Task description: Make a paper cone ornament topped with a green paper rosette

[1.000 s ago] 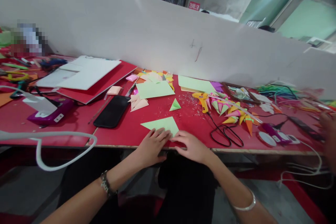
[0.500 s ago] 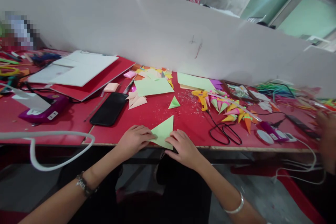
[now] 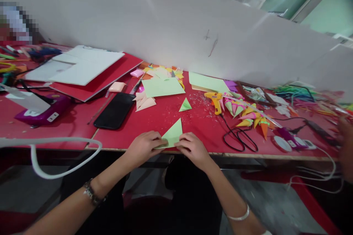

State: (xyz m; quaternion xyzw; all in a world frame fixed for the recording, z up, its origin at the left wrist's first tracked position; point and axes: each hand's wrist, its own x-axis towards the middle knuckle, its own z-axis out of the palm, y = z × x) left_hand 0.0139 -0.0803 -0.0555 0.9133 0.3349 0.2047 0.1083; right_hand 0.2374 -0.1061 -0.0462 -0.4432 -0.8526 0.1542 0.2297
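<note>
Green sheet [image 3: 174, 133]: 1, lying at the table [image 3: 204, 130]'s near edge, tip toward the far edge. Left hand [image 3: 145, 145]: fingers nearly closed, gripping the sheet's left corner. Right hand [image 3: 193, 150]: fingers bent, pinching the right corner. 1 small triangle [image 3: 185, 105] farther toward the far edge, apart from the sheet. 1 phone [image 3: 114, 112] left of the sheet; 1 glue gun [image 3: 215, 101] right, beside a heap of cones [image 3: 249, 116], overlapping, can't count. 2 purple power strips [image 3: 284, 134], one well out each side.
</note>
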